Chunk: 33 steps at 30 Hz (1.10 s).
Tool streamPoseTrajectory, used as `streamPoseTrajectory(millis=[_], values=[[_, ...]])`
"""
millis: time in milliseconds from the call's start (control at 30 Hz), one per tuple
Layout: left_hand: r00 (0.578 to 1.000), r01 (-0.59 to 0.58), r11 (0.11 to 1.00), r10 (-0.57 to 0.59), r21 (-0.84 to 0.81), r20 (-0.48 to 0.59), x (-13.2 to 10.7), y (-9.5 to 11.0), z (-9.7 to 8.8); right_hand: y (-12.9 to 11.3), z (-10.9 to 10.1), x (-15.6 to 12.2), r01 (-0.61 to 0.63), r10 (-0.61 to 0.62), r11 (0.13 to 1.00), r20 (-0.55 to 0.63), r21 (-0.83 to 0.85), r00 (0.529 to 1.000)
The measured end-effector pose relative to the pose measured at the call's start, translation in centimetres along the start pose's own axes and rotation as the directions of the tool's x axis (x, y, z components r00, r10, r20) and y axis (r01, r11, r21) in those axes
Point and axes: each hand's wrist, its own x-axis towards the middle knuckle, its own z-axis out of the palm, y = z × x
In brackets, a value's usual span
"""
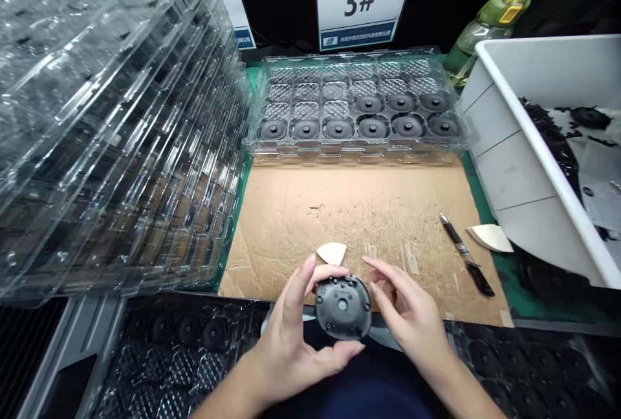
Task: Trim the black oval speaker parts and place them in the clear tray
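Observation:
A round black plastic part [343, 308] with small pegs and holes near its rim is held up in front of my body. My left hand [295, 335] is closed on it, fingers at the top and left edge, thumb along the bottom. Just off its right edge is my right hand [407, 309], index finger and thumb apart, the other fingers partly curled and partly hidden; nothing shows in it. Behind the part, a pale wedge-shaped piece [332, 253] lies on the cardboard sheet [291, 212].
A clear blister tray [334, 147] holding several round black parts lies at the back. Tall stacked clear trays [121, 115] stand left. On the right are a utility knife [466, 254], another pale wedge [491, 238], a white bin [528, 147] and a green bottle [485, 31].

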Motion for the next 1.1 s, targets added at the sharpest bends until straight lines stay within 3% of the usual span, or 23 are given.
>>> streamPoseTrajectory(millis=[133,233,300,400,500,667,833,967,1100], values=[[0.997,-0.068,0.989,0.065,0.135,0.03,0.4,-0.1,-0.1,-0.3,-1.5,-0.7,0.281,-0.279,0.955,0.035,-0.09,0.96],[1.0,-0.014,0.996,0.012,0.093,0.024,0.6,-0.5,-0.1,-1.1,-2.4,0.5,0.427,-0.415,0.898,0.112,-0.109,0.903],[0.99,0.137,0.99,-0.138,-0.021,-0.021,0.7,-0.8,-0.1,-1.7,-2.2,1.5,0.424,-0.418,0.905,0.108,-0.039,0.902],[0.905,0.393,0.881,-0.422,-0.261,-0.061,0.6,-1.4,-0.3,-2.6,-0.9,2.6,0.327,-0.336,0.937,0.056,0.121,0.94],[0.859,0.422,0.848,-0.487,-0.319,-0.158,0.6,-1.9,-1.2,-2.6,0.6,4.5,0.354,-0.372,0.915,0.063,0.191,0.926],[0.836,0.419,0.908,-0.377,0.021,-0.399,2.1,-1.5,-4.3,-0.3,2.2,11.1,0.39,-0.404,0.904,0.054,0.177,0.913],[0.899,0.29,0.855,-0.091,0.429,-0.428,6.2,0.3,-6.0,4.0,4.4,16.0,0.315,-0.323,0.937,0.034,0.152,0.946],[0.929,0.136,0.735,0.138,0.665,-0.343,12.8,1.4,-6.5,5.7,5.6,16.5,0.209,-0.217,0.967,0.037,0.148,0.976],[0.928,0.054,0.632,0.255,0.773,-0.273,23.4,1.4,-7.0,5.6,5.5,16.6,0.137,-0.146,0.982,0.064,0.13,0.987]])
